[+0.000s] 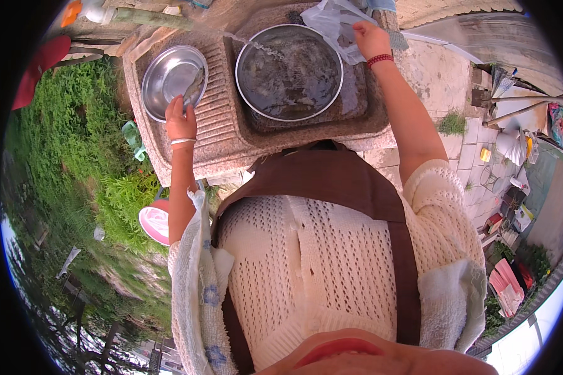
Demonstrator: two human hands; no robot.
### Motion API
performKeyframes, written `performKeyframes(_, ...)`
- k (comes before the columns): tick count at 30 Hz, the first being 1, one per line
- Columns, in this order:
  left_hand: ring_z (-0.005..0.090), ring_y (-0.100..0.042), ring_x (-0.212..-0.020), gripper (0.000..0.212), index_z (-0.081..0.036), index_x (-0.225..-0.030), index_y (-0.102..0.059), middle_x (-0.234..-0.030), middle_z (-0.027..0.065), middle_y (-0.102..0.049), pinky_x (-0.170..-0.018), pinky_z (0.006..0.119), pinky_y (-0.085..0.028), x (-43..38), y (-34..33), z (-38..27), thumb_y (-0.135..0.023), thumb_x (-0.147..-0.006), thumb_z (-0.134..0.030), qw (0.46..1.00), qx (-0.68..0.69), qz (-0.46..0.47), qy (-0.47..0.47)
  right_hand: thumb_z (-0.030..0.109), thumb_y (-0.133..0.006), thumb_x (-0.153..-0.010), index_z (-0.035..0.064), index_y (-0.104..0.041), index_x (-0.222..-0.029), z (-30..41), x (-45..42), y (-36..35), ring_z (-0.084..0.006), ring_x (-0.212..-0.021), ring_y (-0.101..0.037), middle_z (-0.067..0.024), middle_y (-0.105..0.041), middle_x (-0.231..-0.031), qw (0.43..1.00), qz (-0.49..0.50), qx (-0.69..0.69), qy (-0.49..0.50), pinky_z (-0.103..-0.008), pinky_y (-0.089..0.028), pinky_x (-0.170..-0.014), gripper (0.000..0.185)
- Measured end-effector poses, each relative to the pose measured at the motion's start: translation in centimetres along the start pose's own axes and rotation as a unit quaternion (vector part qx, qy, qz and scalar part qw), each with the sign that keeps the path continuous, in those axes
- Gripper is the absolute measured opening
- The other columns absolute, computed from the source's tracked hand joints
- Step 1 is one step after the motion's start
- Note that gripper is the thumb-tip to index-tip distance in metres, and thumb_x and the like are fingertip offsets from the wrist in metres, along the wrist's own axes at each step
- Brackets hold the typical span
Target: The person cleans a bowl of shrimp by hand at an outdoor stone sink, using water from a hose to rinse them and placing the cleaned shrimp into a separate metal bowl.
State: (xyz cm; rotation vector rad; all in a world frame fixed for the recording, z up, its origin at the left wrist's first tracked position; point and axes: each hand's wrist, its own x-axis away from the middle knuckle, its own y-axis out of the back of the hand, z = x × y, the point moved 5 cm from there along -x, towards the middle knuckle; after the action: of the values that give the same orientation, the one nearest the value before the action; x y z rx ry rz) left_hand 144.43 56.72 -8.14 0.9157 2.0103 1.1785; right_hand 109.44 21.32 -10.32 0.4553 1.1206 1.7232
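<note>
On the ribbed drainboard of a stone sink [206, 161] stands a shiny metal bowl [155, 70]. My left hand [181, 123] reaches over its near rim. A slim greyish thing [195, 86], possibly a small fish, lies in the bowl with its near end at my fingertips; whether they grip it is unclear. In the sink basin sits a large round pan [286, 119] full of rippling water [291, 75]. Beyond its right edge, my right hand [373, 41] pinches a translucent plastic bag [330, 23], which hangs partly over the pan's rim.
A stream of water runs from a greenish hose [152, 18] into the pan. A dark mesh piece [397, 40] lies behind my right wrist. Green plants [70, 122] grow left of the sink, near a pink tub [155, 222]. Paving [467, 140] with assorted objects lies right.
</note>
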Motion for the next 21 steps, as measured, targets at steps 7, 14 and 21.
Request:
performKeyframes(7, 0.0331, -0.054, -0.1, 0.026, 0.0, -0.104, -0.059, -0.107, 0.0166, -0.058, -0.087, 0.038, -0.044, 0.7, -0.3, -3.5, -0.061, -0.079, -0.008, 0.998, 0.042, -0.017, -0.045, 0.023, -0.065, -0.074, 0.0072, -0.065, -0.081, 1.3, 0.1, -0.7, -0.0272, -0.068, -0.063, -0.0111, -0.065, -0.072, 0.996, -0.003, -0.085, -0.025, -0.036, -0.051, -0.064, 0.018)
performKeyframes(14, 0.0299, -0.061, -0.082, 0.017, -0.004, -0.097, -0.059, -0.088, 0.0141, -0.063, -0.073, 0.037, -0.048, 0.4, -4.0, -6.5, -0.057, -0.082, -0.012, 0.988, 0.133, 0.073, -0.014, 0.02, -0.067, -0.072, 0.0046, -0.063, -0.084, 2.2, 5.7, -9.6, -0.0257, -0.069, -0.063, -0.0105, -0.064, -0.071, 0.953, 0.223, -0.183, -0.093, -0.0346, -0.049, -0.066, 0.02)
performKeyframes(21, 0.0291, -0.06, -0.055, 0.016, -0.006, -0.092, -0.06, -0.062, 0.0127, -0.061, -0.052, 0.036, -0.047, 2.3, -8.1, -9.4, -0.06, -0.084, -0.02, 0.939, 0.225, 0.246, 0.09, 0.01, -0.061, -0.072, 0.0048, -0.056, -0.106, 2.2, 7.1, -14.7, -0.0345, -0.097, -0.057, -0.02, -0.056, -0.108, 0.964, 0.266, -0.022, -0.021, -0.0413, -0.046, -0.085, 0.035)
